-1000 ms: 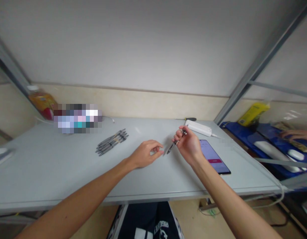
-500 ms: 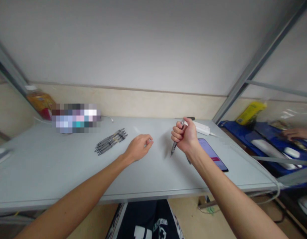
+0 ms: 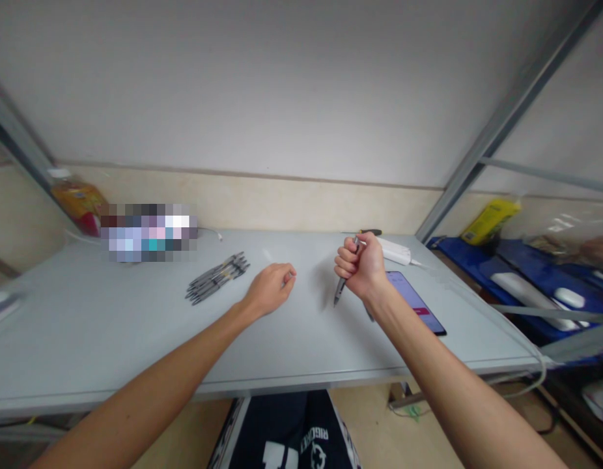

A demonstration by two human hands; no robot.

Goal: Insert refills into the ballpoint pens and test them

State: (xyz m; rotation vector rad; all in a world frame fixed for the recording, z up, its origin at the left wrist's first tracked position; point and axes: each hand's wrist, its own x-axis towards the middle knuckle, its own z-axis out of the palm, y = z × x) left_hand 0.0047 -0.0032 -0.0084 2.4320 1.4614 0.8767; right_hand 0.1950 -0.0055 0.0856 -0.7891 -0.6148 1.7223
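Note:
My right hand [image 3: 363, 264] is wrapped round a grey pen [image 3: 339, 290], its tip pointing down toward the table. To its left, my left hand [image 3: 272, 288] rests on the table with curled fingers; whatever they hold, if anything, is hidden. Several grey and black pens [image 3: 217, 279] lie side by side in a slanted bundle left of my left hand. Part of another dark item [image 3: 370, 315] shows beside my right wrist. A phone [image 3: 417, 303] with a lit screen lies partly behind my right forearm.
At the back are a screwdriver [image 3: 370, 232] and a white power strip [image 3: 395, 251]. A bottle [image 3: 79, 198] and a blurred-out object [image 3: 150, 233] occupy the back left. Beyond the metal frame, a blue surface [image 3: 519, 270] holds a yellow packet [image 3: 491, 221] and white items.
My right thumb has bent down over the pen's top end. My left fingers have curled in slightly. The other person's hand at the far right has moved up and right.

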